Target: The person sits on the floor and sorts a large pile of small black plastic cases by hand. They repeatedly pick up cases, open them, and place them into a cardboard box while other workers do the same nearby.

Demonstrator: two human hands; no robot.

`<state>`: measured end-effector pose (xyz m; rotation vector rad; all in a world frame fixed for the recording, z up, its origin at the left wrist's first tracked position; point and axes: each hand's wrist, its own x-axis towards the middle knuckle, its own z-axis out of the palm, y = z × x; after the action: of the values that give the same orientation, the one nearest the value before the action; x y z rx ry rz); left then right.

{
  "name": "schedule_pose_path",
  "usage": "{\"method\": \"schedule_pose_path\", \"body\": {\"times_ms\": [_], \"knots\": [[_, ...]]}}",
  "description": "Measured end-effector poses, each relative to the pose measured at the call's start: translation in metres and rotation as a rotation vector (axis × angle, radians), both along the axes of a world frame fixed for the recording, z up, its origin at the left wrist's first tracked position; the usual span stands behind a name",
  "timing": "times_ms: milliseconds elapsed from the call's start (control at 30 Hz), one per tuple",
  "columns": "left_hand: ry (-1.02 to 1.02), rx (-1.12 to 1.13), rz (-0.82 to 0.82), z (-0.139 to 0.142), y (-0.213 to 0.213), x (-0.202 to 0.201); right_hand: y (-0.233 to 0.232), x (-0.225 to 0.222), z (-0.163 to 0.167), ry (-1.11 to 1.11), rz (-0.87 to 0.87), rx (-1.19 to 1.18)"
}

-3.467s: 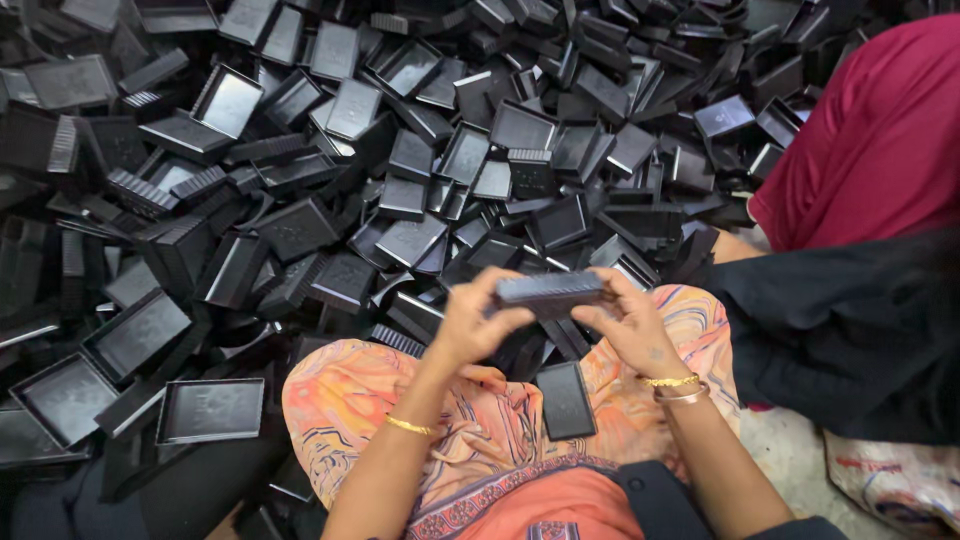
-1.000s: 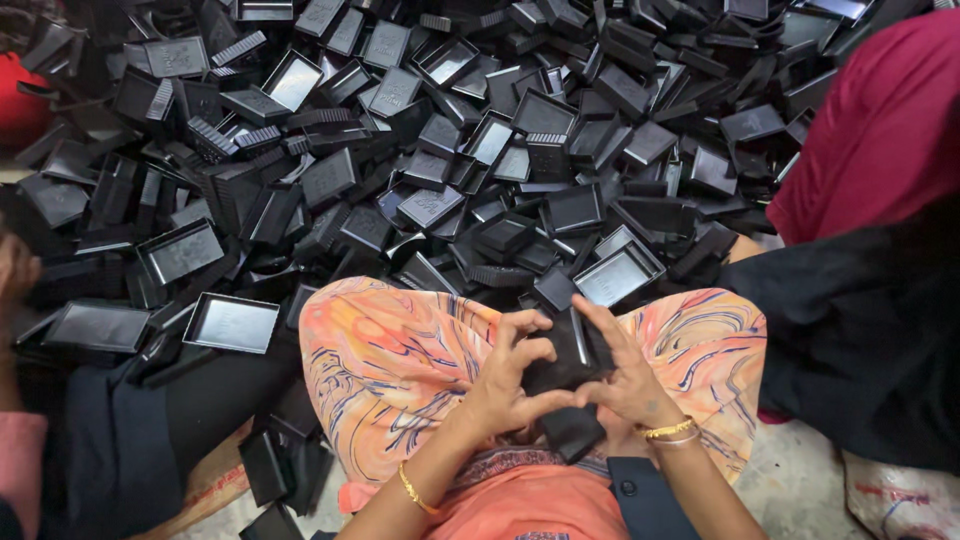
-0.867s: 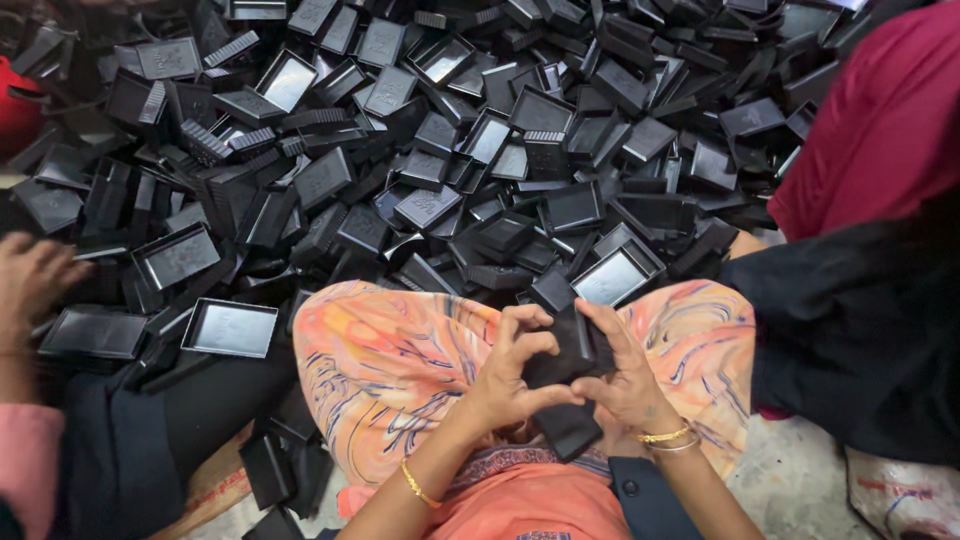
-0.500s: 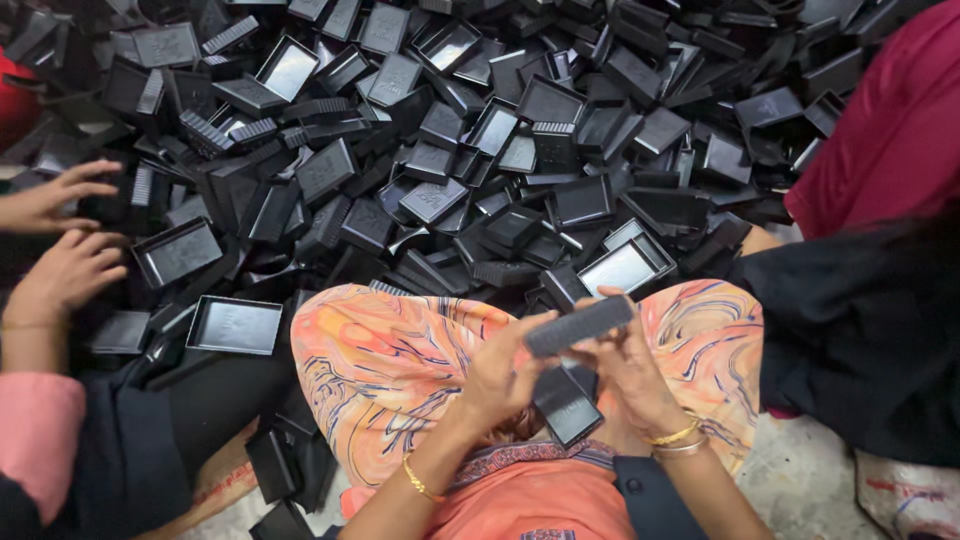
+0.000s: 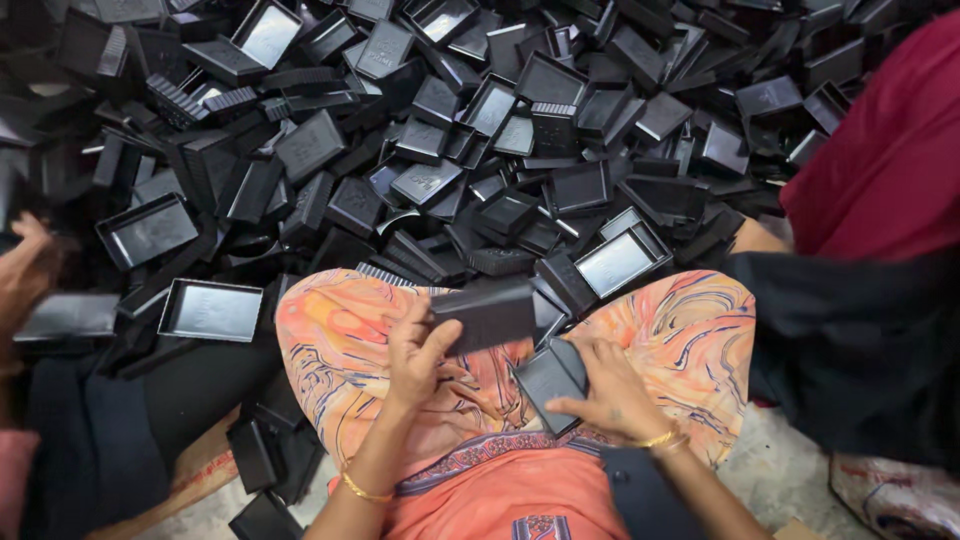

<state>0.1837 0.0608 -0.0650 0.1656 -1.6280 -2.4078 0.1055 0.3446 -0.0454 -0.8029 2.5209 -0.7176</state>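
Left hand point(image 5: 415, 350) fingers clamped on a flat black plastic lid point(image 5: 487, 312) above the lap; right hand point(image 5: 607, 385) pinching a black plastic tray point(image 5: 548, 378), seemingly unjoined. Huge heap of black plastic trays point(image 5: 480, 130) left ahead.

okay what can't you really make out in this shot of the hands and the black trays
- Head view: underside of the black tray in the left hand, turned away.
- Lower part of the second black tray, covered by the right hand.
- Co-worker's hand at the left edge, blurred and cut off.
- Floor beneath the tray pile, buried.
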Motion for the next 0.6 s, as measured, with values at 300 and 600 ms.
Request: {"method": "schedule_pose_path", "body": {"times_ms": [300,600], "knots": [[-0.197,-0.702,-0.308,0.026,0.044,0.012,0.0,0.022,-0.046,-0.743,-0.17,-0.78],[-0.195,-1.002,-0.186,0.037,0.081,0.009,-0.007,0.009,-0.068,-1.065,-0.34,-0.982]]}}
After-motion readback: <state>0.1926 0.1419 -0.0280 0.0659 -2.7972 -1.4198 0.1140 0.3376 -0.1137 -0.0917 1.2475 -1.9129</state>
